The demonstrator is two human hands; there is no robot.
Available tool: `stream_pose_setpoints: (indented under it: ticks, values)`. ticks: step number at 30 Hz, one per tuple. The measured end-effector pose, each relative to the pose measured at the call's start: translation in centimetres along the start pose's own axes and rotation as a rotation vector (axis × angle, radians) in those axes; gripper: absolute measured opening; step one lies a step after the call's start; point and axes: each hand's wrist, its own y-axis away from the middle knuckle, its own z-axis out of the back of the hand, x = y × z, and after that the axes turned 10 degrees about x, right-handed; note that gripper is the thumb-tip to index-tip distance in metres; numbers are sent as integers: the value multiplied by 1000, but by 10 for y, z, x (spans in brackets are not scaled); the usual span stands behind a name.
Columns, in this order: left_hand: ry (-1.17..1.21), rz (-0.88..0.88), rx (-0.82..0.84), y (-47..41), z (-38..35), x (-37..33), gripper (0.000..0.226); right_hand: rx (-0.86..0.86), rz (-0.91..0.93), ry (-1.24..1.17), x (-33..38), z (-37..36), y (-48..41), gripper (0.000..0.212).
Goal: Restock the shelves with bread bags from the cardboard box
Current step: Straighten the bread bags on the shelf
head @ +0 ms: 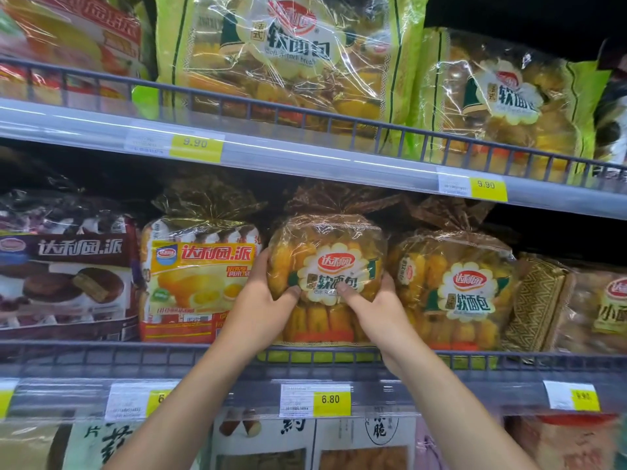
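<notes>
Head view: you are seating a bread bag on the middle shelf.
Your left hand and right hand clasp its sides, thumbs on its front. Next, likely push it back beside the neighbour bag, then release.

- Both our arms are stretched up & fwd, bare, coming in from the bottom edge and angling twd each other.
- L forearm slants up to the right; R forearm slants up to the left.
- L grip clasps the left side of the bread bag: thumb laid across the front, fingers curled round the side, mostly hidden.
- R grip clasps the right side the same way, thumb on the front, fingers behind.
- Palms face each other; thumb tips near, not touching.
</notes>
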Motion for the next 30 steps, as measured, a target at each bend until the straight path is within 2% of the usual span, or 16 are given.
stream_pose_setpoints:
  ticks: [4,13,18,22,30]
  values:
    - [20,14,3,1,0,1,76,-9,35,40,0,-4,3,80]
    - [34,-25,21,4,-2,0,77,-78,253,214,-6,-7,18,122]
    - [-28,-17,105,3,-1,-2,102,-13,215,374,-5,1,14,144]
    - [-78,14,154,0,-3,-1,114,6,216,438,-7,5,10,144]
    - [-144,-12,134,-12,-7,12,113,-11,230,424,-15,3,-3,141]
